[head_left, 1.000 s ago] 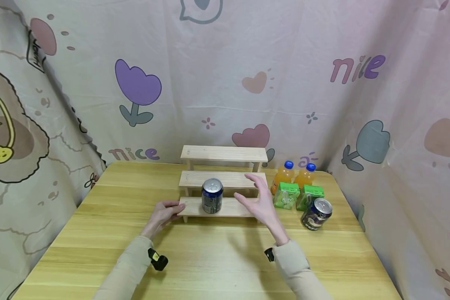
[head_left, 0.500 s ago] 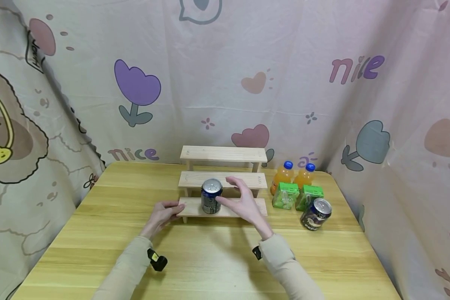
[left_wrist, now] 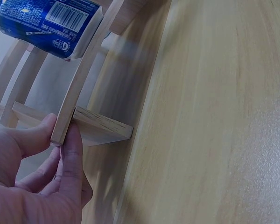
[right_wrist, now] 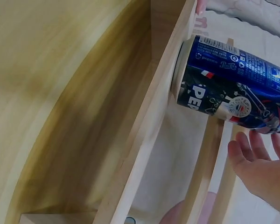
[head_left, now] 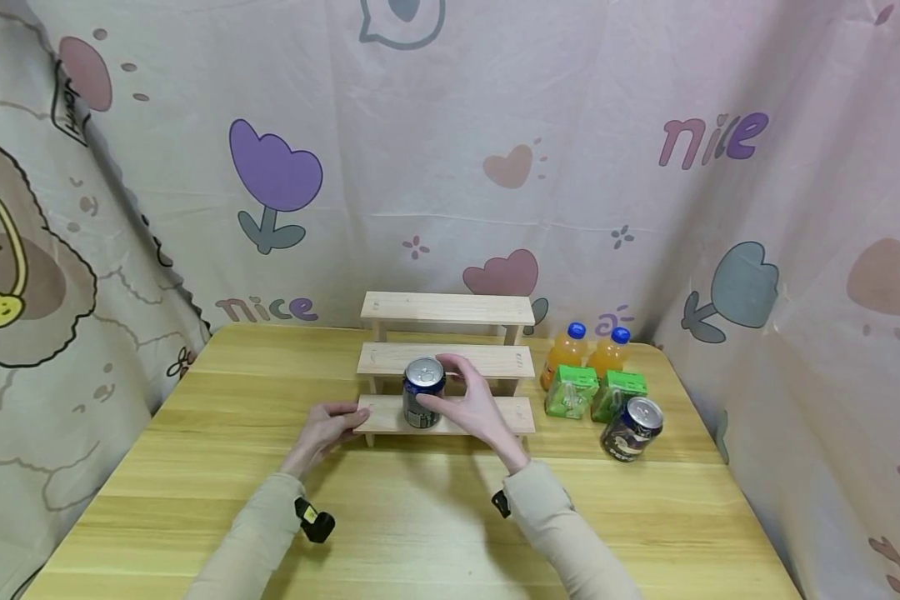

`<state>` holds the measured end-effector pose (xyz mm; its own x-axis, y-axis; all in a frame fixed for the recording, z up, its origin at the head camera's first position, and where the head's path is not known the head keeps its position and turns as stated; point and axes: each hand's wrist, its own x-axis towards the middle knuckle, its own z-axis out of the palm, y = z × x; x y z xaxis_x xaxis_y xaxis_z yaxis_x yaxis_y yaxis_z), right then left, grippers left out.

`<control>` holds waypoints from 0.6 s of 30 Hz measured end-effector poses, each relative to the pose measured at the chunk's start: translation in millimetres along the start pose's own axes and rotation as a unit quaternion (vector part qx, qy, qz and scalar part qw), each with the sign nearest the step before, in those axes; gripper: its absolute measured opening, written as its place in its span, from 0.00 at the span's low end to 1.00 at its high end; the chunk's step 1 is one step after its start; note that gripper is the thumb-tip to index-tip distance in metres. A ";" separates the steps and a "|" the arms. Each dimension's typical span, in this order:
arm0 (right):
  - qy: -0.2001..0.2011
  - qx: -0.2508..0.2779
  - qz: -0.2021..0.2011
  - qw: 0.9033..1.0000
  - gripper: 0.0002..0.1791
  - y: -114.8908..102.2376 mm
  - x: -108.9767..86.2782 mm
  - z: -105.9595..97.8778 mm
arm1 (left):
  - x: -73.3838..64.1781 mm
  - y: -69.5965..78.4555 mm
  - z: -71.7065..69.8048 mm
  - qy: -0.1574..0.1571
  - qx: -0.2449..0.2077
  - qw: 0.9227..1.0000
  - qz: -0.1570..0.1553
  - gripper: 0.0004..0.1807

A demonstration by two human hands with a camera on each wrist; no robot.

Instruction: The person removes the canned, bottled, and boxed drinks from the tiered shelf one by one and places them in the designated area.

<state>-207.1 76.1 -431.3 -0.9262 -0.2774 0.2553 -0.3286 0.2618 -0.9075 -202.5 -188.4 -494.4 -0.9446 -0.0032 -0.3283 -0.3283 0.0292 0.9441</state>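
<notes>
A three-tier wooden display shelf (head_left: 446, 307) stands toward the back of the table. On its lowest tier a dark blue Pepsi can (head_left: 423, 404) stands upright, its PEPSI lettering showing in the right wrist view. My left hand (head_left: 324, 432) pinches the left end of that tier, thumb on top and fingers below, as the left wrist view shows. My right hand (head_left: 471, 404) reaches round the can from the right. Its thumb lies across the can's front and its fingertips (right_wrist: 257, 137) go behind the can.
To the right of the shelf are two orange juice bottles (head_left: 567, 350) with blue caps, two green drink cartons (head_left: 573, 390) and a second Pepsi can (head_left: 633, 428), tilted in this view. A printed curtain (head_left: 420, 150) hangs behind the wooden table (head_left: 420, 517).
My right hand has moved left, from beside the shelf's right end to round the can. The left hand and the can have stayed in place.
</notes>
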 end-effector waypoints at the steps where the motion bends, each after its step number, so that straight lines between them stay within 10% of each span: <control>1: 0.000 0.002 0.001 1.000 0.38 0.5 0.6 0.9 | 0.2 0.0 -0.1 0.000 0.000 1.000 0.000 0.24; 18: 0.000 0.010 0.012 1.000 0.40 2.0 8.2 15.0 | -0.1 0.7 -0.2 0.002 0.003 1.000 0.005 0.23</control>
<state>-212.6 60.4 -435.9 -0.9339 -0.2719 0.2324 -0.3017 0.2501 -0.9200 -202.7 -188.5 -493.7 -0.9480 -0.0067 -0.3182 -0.3182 0.0347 0.9474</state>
